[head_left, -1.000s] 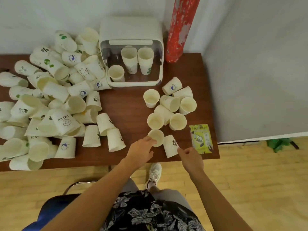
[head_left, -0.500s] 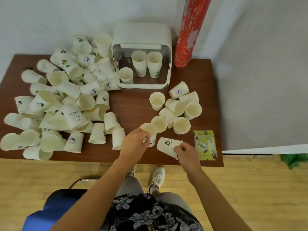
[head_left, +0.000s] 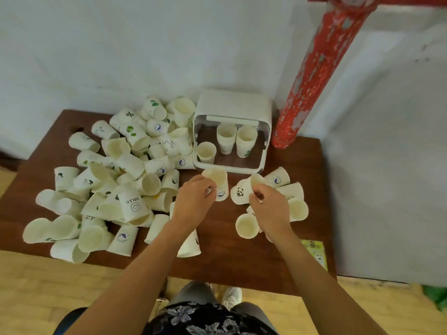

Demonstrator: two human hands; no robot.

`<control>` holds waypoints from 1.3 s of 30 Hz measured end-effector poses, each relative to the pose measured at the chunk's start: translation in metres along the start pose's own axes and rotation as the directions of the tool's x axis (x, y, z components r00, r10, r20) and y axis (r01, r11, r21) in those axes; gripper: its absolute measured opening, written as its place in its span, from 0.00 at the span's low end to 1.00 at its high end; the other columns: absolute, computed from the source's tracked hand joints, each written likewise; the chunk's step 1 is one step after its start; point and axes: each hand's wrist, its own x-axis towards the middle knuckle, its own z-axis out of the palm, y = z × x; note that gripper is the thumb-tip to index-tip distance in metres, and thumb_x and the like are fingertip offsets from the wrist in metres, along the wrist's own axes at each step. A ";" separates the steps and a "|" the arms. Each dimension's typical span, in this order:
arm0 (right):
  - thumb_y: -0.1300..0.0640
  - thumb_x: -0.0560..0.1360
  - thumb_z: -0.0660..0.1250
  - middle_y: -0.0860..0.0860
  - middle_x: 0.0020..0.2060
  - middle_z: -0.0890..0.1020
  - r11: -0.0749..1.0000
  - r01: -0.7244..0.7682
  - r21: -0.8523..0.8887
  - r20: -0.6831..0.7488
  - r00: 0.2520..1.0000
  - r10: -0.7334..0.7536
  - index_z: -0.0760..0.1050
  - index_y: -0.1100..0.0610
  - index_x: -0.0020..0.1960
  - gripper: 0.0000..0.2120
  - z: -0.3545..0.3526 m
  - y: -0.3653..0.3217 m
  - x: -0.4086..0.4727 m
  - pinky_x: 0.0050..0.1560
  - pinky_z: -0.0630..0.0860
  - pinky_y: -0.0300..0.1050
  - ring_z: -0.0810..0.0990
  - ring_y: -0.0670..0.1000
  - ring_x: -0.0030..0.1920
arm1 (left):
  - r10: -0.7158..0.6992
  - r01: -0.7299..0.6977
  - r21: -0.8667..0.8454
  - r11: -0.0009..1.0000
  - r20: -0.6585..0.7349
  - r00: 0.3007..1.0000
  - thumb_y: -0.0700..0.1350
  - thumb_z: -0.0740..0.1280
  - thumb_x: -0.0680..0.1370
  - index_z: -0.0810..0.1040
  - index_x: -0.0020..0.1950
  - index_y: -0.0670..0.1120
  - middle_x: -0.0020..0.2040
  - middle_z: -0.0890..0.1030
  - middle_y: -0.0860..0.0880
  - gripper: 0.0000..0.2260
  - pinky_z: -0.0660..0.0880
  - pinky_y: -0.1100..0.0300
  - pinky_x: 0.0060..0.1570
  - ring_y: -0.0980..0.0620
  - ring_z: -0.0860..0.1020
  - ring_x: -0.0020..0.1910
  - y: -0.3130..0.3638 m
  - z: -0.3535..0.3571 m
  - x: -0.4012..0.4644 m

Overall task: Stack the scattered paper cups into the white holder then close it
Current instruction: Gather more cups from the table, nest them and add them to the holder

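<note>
With the left hand [head_left: 193,199] pinching an upright cup [head_left: 219,183] and the right hand [head_left: 268,206] gripping the panda cup [head_left: 240,192], nest them squarely before reaching to the open white holder [head_left: 232,131] at twelve o'clock on the worktop [head_left: 217,259].

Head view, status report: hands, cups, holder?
Left hand grips whale-print paper cup; right hand grips panda-print paper cup. White plastic holder open, path clear.

Hands [head_left: 193,201] — cups [head_left: 216,181] — open holder [head_left: 233,105]

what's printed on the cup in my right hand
A small black-and-white panda face on the white cup, clearest in the head view.
</note>
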 end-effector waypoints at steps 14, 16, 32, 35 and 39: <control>0.53 0.80 0.65 0.49 0.54 0.83 1.000 -0.010 0.005 -0.058 0.998 0.011 0.79 0.52 0.62 0.12 0.038 -0.064 0.106 0.54 0.73 0.39 0.80 0.48 0.54 | -0.022 0.020 -0.026 0.999 -0.046 0.999 0.40 0.69 0.75 0.82 0.48 0.43 0.47 0.79 0.49 0.04 0.67 0.61 0.41 0.53 0.74 0.40 -0.061 -0.011 0.133; 0.53 0.80 0.65 0.49 0.54 0.83 1.000 -0.014 0.028 -0.077 0.997 0.016 0.79 0.52 0.62 0.12 0.045 -0.070 0.114 0.56 0.75 0.41 0.80 0.48 0.54 | -0.023 0.022 -0.027 0.999 -0.025 0.999 0.40 0.69 0.75 0.82 0.48 0.43 0.47 0.80 0.48 0.04 0.67 0.61 0.41 0.51 0.76 0.41 -0.070 -0.007 0.143; 0.55 0.79 0.67 0.48 0.54 0.82 0.997 -0.006 0.073 -0.167 0.986 0.018 0.79 0.54 0.62 0.12 0.081 -0.094 0.140 0.55 0.75 0.40 0.76 0.43 0.53 | 0.034 -0.012 -0.085 0.996 0.253 0.967 0.43 0.69 0.75 0.79 0.60 0.45 0.62 0.78 0.51 0.13 0.75 0.55 0.54 0.49 0.78 0.55 -0.113 0.020 0.167; 0.54 0.79 0.66 0.47 0.52 0.82 1.000 0.024 -0.015 -0.110 0.994 -0.025 0.80 0.53 0.59 0.10 0.089 -0.093 0.151 0.51 0.71 0.36 0.75 0.42 0.51 | 0.011 0.015 -0.116 0.993 0.222 0.975 0.42 0.69 0.75 0.79 0.59 0.46 0.61 0.78 0.51 0.13 0.74 0.58 0.51 0.50 0.78 0.53 -0.119 0.021 0.166; 0.54 0.80 0.65 0.49 0.44 0.82 0.975 0.112 -0.194 0.019 0.994 -0.111 0.81 0.54 0.51 0.07 0.106 -0.090 0.161 0.42 0.69 0.39 0.77 0.48 0.46 | -0.048 0.070 -0.114 0.991 0.184 0.982 0.43 0.68 0.76 0.80 0.57 0.46 0.58 0.79 0.50 0.10 0.69 0.63 0.47 0.51 0.78 0.51 -0.125 0.018 0.162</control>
